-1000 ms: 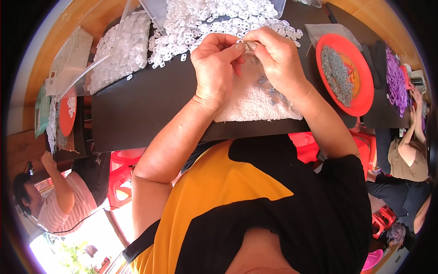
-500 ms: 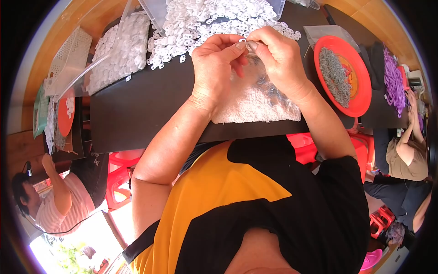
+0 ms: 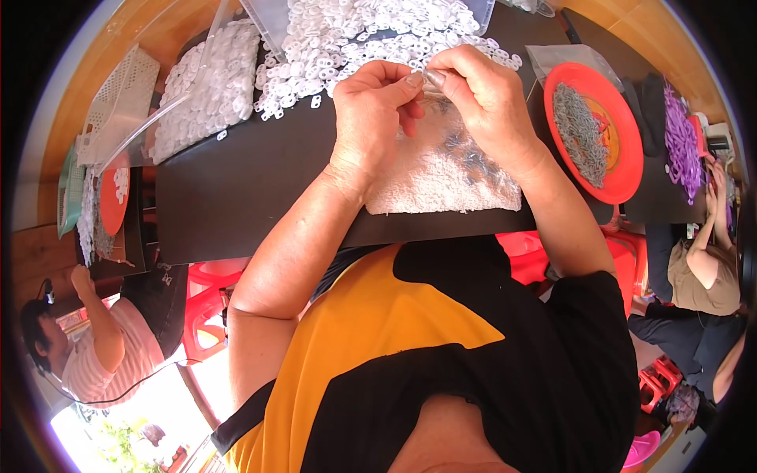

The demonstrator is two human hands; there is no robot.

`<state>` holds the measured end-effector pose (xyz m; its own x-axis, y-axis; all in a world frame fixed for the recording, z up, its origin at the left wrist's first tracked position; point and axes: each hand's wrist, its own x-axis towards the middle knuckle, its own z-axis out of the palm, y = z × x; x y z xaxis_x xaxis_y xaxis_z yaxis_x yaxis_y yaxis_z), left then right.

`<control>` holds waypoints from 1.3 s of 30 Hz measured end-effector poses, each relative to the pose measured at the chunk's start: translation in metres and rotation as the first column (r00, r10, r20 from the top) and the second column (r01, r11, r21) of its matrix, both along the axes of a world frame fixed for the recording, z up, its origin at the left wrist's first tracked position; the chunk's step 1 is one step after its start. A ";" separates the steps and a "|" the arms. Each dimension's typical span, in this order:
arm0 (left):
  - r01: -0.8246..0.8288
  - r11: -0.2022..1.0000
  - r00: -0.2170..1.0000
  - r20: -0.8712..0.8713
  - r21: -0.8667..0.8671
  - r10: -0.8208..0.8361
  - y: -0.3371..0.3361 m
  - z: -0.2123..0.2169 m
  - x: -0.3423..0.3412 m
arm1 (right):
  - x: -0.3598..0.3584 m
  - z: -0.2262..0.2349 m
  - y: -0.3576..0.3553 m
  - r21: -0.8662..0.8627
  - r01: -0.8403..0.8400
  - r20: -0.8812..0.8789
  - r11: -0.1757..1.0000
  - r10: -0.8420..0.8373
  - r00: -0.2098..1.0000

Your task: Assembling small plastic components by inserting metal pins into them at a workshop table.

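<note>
Both my hands are raised over a pale fluffy towel (image 3: 426, 189) at the table's front. My left hand (image 3: 369, 110) is closed, thumb and index finger pinched together. Facing it, my right hand (image 3: 490, 102) is also closed in a pinch, its fingertips almost meeting the left ones. Whatever the fingertips hold is too small and too covered to name. Several small grey metal pieces (image 3: 473, 162) lie on the towel below my right hand. Behind my hands spreads a heap of small white plastic pieces with holes (image 3: 315, 75).
A clear bin (image 3: 268, 27) stands behind the heap, with a bag of white pieces (image 3: 205, 94) to its left. At right, a red basin (image 3: 627, 173) holds a pile of grey metal pieces (image 3: 579, 134); purple strips (image 3: 682, 150) lie beyond. Other people sit at both sides.
The small white piece that showed between my fingertips is now out of sight. My left hand has shifted very slightly; both hands keep their pinch.
</note>
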<state>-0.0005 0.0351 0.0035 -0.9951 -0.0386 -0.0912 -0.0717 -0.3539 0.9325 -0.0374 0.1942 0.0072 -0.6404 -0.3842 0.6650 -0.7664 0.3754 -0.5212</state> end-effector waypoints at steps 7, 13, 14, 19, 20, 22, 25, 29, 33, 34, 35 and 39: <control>-0.008 1.000 1.000 0.014 -0.001 0.008 0.004 -0.002 0.002 | 0.004 -0.005 -0.005 -0.054 -0.005 0.069 0.999 0.009 0.998; -0.042 0.998 0.999 -0.029 0.048 0.043 0.005 -0.003 0.004 | 0.010 -0.005 -0.008 -0.121 -0.027 0.257 0.992 0.057 0.965; -0.042 0.998 0.998 -0.035 0.048 0.044 0.005 -0.003 0.003 | 0.008 -0.008 -0.009 -0.143 -0.024 0.245 0.990 0.058 0.968; 0.002 0.993 0.999 -0.033 0.115 0.002 0.005 -0.002 0.002 | 0.002 0.000 -0.003 -0.146 -0.056 0.219 0.988 0.088 0.972; 0.002 0.993 0.999 -0.035 0.114 0.002 0.005 -0.001 0.002 | 0.000 0.000 -0.001 -0.128 -0.062 0.175 0.990 0.084 0.981; 0.019 0.983 1.000 0.013 0.181 -0.022 0.003 0.001 0.002 | -0.001 0.001 0.002 -0.109 -0.067 0.131 0.992 0.081 0.988; 0.041 0.977 0.999 0.011 0.207 -0.044 0.001 -0.003 -0.002 | -0.001 0.004 0.005 -0.053 -0.082 0.107 0.995 0.088 0.990; 0.040 0.985 0.999 0.003 0.171 -0.041 0.002 0.000 -0.001 | -0.003 0.004 0.008 0.000 -0.063 0.048 0.998 0.063 0.997; 0.011 0.999 0.999 -0.034 0.037 -0.010 0.003 -0.001 0.000 | -0.002 0.004 0.008 0.049 -0.060 0.052 0.997 0.058 0.997; -0.003 1.000 0.999 -0.050 -0.014 0.002 0.003 -0.001 0.000 | -0.002 0.004 0.008 0.050 -0.061 0.052 0.997 0.058 0.997; -0.004 1.000 0.999 -0.050 -0.013 0.003 0.002 -0.001 0.000 | -0.002 0.003 0.007 0.054 -0.059 0.060 0.997 0.056 0.997; -0.022 0.999 0.999 -0.030 -0.047 0.021 0.003 -0.001 0.000 | 0.001 0.003 0.007 0.115 -0.034 0.062 0.993 0.027 0.998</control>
<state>-0.0006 0.0377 0.0024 -0.9962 -0.0636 -0.0595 -0.0369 -0.3103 0.9499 -0.0368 0.2008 0.0101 -0.6647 -0.4768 0.5751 -0.7470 0.4128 -0.5211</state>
